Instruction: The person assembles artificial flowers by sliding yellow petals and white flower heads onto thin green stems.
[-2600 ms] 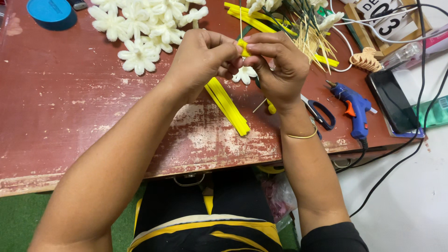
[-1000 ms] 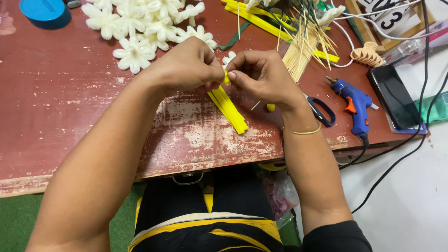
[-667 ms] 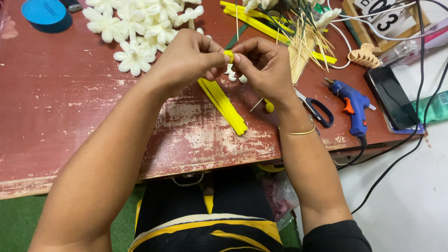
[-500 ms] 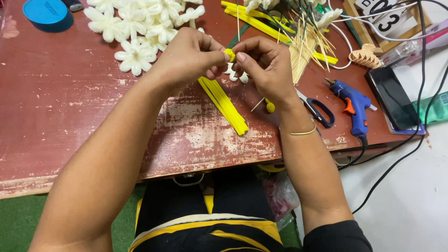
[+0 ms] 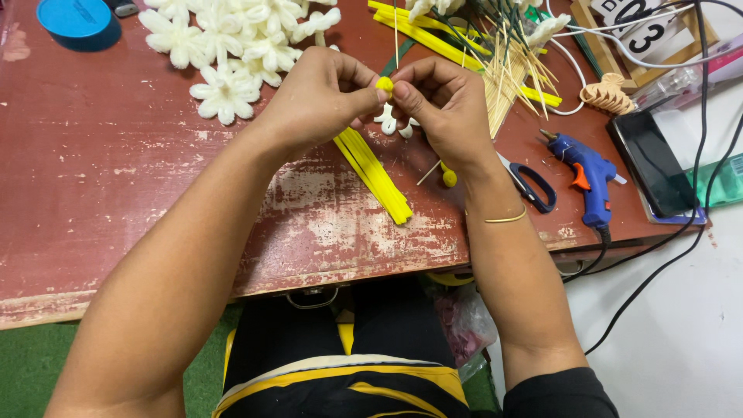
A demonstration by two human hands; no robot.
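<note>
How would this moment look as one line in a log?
left hand: pinching yellow ball | right hand: pinching same ball | white petals: under ball | yellow strips: on table | glue gun: idle

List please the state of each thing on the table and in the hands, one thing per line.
Left hand: fingers pinch the yellow ball.
Right hand: fingers pinch the same ball.
Yellow ball: held above the table.
Yellow strips: lying bundled on the table.
White flowers: piled, untouched.
Glue gun: lying on its side, corded.
Scissors: lying closed.
Phone: screen dark.
</note>
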